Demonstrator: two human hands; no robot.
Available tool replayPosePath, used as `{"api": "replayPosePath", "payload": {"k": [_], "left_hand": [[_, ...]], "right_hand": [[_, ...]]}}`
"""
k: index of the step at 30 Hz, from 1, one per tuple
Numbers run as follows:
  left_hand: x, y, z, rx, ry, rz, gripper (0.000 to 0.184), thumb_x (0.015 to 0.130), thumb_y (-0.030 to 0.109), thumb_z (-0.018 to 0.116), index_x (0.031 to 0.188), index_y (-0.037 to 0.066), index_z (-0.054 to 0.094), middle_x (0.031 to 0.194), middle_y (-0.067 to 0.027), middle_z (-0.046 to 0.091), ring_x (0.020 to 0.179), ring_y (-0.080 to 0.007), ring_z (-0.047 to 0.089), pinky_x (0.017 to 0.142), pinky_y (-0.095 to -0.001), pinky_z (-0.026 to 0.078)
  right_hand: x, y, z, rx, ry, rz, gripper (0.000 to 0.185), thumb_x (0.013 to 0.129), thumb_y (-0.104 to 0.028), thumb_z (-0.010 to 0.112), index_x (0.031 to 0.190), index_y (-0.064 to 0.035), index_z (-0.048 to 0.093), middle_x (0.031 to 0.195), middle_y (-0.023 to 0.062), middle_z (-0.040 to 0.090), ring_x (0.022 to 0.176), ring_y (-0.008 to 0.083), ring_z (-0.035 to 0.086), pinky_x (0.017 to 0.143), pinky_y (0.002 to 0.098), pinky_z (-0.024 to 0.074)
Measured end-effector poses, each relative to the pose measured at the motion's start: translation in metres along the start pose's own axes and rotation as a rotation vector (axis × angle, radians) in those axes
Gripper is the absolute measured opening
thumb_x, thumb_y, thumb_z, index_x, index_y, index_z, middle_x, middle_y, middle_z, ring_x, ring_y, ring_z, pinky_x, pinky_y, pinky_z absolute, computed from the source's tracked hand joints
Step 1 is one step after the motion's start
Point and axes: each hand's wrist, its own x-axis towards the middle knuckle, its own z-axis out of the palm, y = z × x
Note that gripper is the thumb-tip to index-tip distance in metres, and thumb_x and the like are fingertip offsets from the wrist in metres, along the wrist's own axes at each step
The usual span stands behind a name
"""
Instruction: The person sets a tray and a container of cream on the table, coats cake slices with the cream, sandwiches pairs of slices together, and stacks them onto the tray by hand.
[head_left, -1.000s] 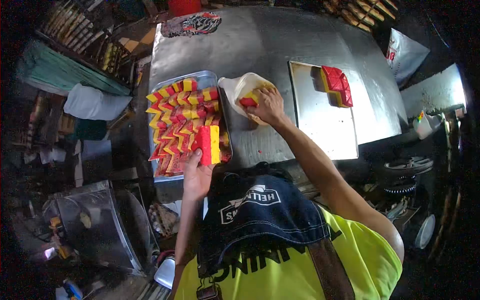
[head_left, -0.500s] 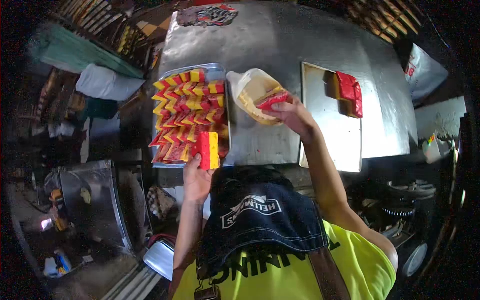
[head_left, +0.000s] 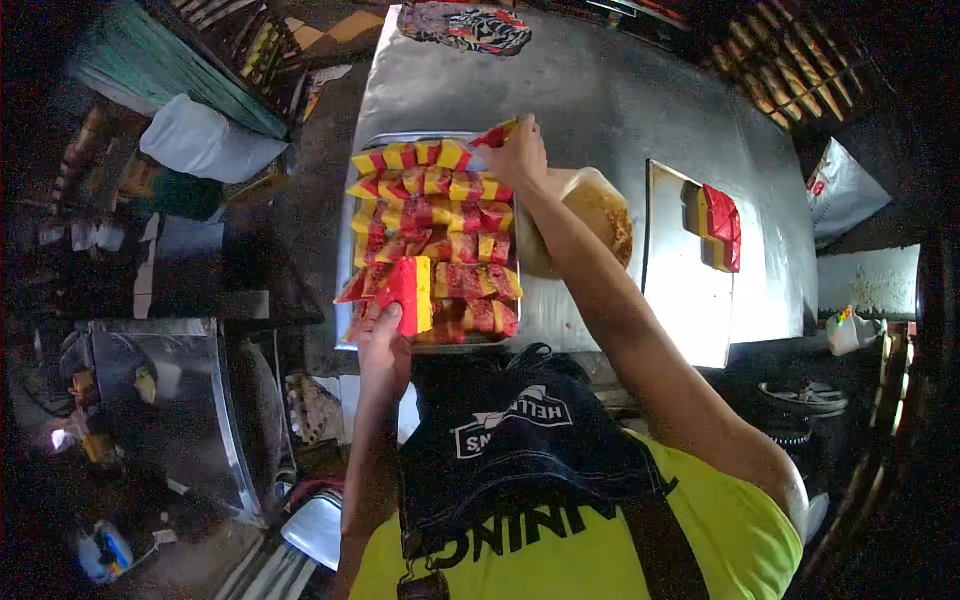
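Observation:
My left hand grips a red and yellow cake piece above the near left part of a metal tray. Rows of red and yellow cake pieces fill that tray. At its far right corner, my right hand pinches another cake slice, partly covered by my fingers. Just right of the tray stands a pale plastic container with brownish crumbs or coating inside. My right forearm hides part of it.
A second tray on the metal table holds a red-topped cake block. A crumpled patterned cloth or bag lies at the far edge. White sacks sit off to the left, beside racks.
My right hand has moved from the plastic container leftward and away from me to the tray's far corner, carrying the cake slice. My left hand still holds its piece. The view has shifted slightly.

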Motion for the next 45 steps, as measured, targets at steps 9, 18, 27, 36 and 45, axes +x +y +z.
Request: {"api": "replayPosePath", "payload": {"k": [9,18,27,36,45], "left_hand": [[0.019,0.028,-0.032,0.019,-0.004,-0.065,0.053,0.098,0.023,0.059,0.145,0.0,0.047,0.129,-0.0138,0.065,0.112,-0.0275,0.067,0.098,-0.042,0.054],[0.024,0.04,-0.045,0.037,0.034,-0.081,0.058,0.093,0.016,0.071,0.145,-0.001,0.049,0.134,-0.013,0.063,0.12,-0.0245,0.063,0.104,-0.039,0.051],[0.035,0.017,-0.033,0.121,-0.064,-0.047,0.051,0.095,0.016,0.068,0.14,-0.003,0.053,0.131,-0.0116,0.064,0.119,-0.0235,0.063,0.108,-0.038,0.046],[0.014,-0.011,0.073,-0.206,-0.255,-0.111,0.04,0.097,0.009,0.063,0.135,0.001,0.058,0.13,-0.0101,0.067,0.12,-0.0226,0.064,0.107,-0.0395,0.049],[0.033,-0.085,0.183,1.093,-0.388,0.637,0.053,0.082,0.028,0.084,0.122,-0.002,0.065,0.105,-0.0163,0.071,0.098,-0.0237,0.068,0.089,-0.0353,0.053]], "right_hand": [[0.012,0.025,0.049,-0.373,0.019,-0.021,0.083,0.068,-0.04,0.089,0.129,-0.001,0.046,0.128,0.0235,0.061,0.119,0.0412,0.06,0.098,0.0478,0.0522],[0.024,0.047,0.057,0.355,-0.213,0.297,0.074,0.061,-0.045,0.092,0.11,0.0019,0.062,0.11,0.0226,0.072,0.107,0.0419,0.067,0.092,0.0467,0.0541],[0.02,0.048,0.039,-0.401,-0.305,-0.075,0.08,0.064,-0.052,0.088,0.122,-0.0015,0.065,0.114,0.0215,0.072,0.11,0.0411,0.067,0.093,0.0478,0.0542],[-0.067,0.039,-0.103,0.324,-0.31,-0.242,0.033,0.09,-0.023,0.079,0.112,0.0011,0.071,0.101,0.0097,0.074,0.091,0.0108,0.067,0.08,0.0284,0.054],[-0.18,0.136,-0.229,0.516,-0.114,0.076,0.033,0.094,-0.026,0.076,0.105,0.004,0.071,0.085,0.0049,0.07,0.081,0.0098,0.062,0.072,0.0267,0.0507]]}}
